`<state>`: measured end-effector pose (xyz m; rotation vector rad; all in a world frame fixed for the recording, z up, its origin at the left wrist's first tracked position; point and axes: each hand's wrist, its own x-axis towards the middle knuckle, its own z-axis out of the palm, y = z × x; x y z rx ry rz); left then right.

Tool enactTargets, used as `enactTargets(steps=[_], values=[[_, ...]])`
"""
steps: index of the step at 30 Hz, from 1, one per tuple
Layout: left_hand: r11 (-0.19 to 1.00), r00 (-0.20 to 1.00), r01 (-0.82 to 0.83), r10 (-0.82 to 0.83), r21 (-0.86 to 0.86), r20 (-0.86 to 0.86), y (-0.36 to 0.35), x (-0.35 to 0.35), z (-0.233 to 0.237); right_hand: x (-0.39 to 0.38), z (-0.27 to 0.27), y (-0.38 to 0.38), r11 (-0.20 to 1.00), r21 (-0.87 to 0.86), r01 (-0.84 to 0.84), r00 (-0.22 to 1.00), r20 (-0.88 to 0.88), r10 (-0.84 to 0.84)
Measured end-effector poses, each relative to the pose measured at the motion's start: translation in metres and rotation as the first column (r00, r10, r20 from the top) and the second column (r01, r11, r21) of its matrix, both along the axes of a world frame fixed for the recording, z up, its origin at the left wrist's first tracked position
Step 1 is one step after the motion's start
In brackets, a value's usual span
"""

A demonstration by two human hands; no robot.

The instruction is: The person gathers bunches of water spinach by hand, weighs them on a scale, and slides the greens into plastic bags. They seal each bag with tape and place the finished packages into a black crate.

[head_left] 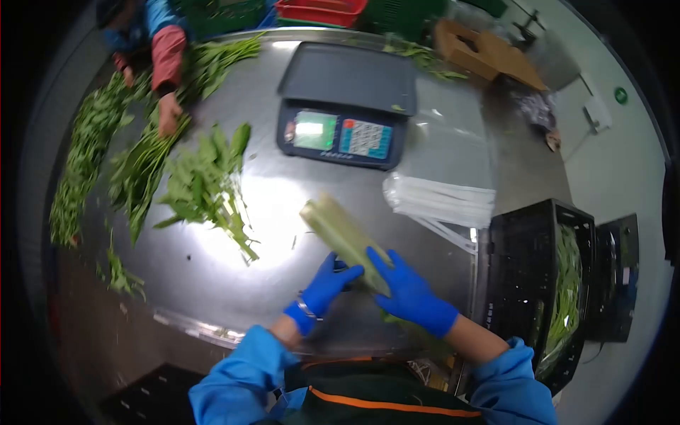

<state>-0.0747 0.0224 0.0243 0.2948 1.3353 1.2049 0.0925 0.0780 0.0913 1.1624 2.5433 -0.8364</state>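
Note:
A long pale-green bundle of leafy greens (343, 230), apparently in clear plastic, lies slantwise over the metal table in front of me. My right hand (414, 294), in a blue glove, grips its near part, fingers over the top and thumb below. On the bundle's left side my blue-gloved left hand (322, 290) is closed, its fingertips against the bundle. Something dark shows between those fingers; I cannot make out what. Green leaves poke out below my right hand. To the left lies a loose bunch of greens (205, 177), cut stems toward me.
A digital scale (347, 106) stands at the table's far middle. Clear plastic bags (443, 198) lie right of it. A black crate (520, 262) with bagged greens is at right. A co-worker's hand (168, 115) touches greens (88, 156) at far left. A cardboard box (467, 53) sits behind.

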Motion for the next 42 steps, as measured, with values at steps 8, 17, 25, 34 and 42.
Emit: enactTargets(steps=[8,17,25,34,42], values=[[0.427,0.266,0.836,0.236,0.346,-0.935,0.273,0.089,-0.039,0.166,0.031,-0.050,0.642,-0.254,0.723,0.562,-0.325,-0.761],[0.577,0.254,0.816,-0.304,0.034,-0.918,0.353,0.099,-0.105,0.216,-0.013,-0.128,0.514,-0.130,0.848,0.498,-0.136,-0.856],[0.297,-0.009,0.955,-0.018,-0.014,-1.000,0.185,0.094,-0.069,0.200,0.038,-0.114,0.384,-0.102,0.917,0.303,-0.448,-0.841],[0.258,0.113,0.953,0.181,0.158,-0.977,0.124,0.095,-0.094,0.176,0.050,-0.188,0.475,-0.147,0.868,0.406,-0.340,-0.848],[0.372,0.485,0.736,0.294,0.565,-0.824,0.092,0.131,-0.020,0.132,-0.029,-0.124,0.652,-0.088,0.753,0.607,-0.292,-0.740]])
